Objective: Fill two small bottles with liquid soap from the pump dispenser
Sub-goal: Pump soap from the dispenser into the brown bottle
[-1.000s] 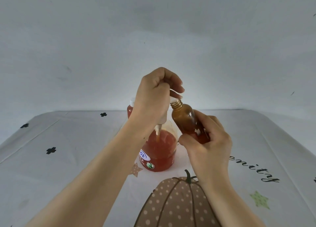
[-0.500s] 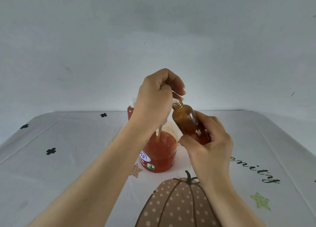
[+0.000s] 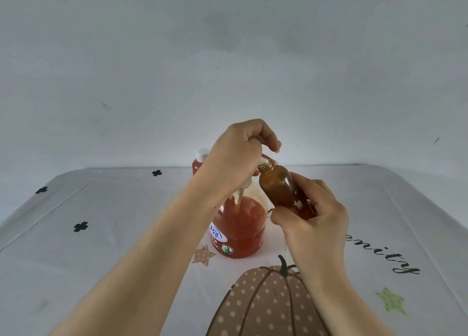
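Pale wall behind, pumpkin-print tablecloth [image 3: 101,234] below. At frame centre, pump dispenser [image 3: 238,229], head wrapped by curled left hand [image 3: 235,156]. Just right, amber bottle [image 3: 277,186] gripped tilted in right hand [image 3: 314,224], mouth at nozzle.

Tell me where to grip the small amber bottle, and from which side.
Grip the amber bottle round its lower body, from the right, as the right hand does. It leans neck-first toward the pump dispenser that the left hand grips, so keep the neck free.
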Motion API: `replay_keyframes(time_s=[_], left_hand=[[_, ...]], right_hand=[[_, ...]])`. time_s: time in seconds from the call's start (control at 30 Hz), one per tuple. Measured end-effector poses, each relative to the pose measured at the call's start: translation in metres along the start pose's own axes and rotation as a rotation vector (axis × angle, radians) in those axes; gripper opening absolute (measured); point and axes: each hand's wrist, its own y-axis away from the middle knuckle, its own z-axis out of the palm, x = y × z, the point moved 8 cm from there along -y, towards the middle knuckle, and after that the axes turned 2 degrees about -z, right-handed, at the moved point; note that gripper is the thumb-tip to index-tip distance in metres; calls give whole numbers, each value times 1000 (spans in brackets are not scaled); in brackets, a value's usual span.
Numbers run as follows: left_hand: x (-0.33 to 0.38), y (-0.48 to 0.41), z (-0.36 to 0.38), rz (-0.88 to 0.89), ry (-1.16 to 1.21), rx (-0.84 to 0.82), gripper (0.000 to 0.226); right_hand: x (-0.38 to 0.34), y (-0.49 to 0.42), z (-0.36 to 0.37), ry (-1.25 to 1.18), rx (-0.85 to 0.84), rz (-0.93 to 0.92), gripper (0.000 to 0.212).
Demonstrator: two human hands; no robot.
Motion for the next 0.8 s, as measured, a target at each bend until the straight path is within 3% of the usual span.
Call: replay_keyframes(time_s=[0.17,0.4,0.8], left_hand=[[2,4,1,3,14,-16,44],[7,3,-10,19,152,118,41],[10,3,-11,22,200,98,42]], right_hand=[[0,1,1,-5,-6,8,43],[-3,-1,1,18,-4,-25,42],[-6,-2,0,5,0,-29,40]])
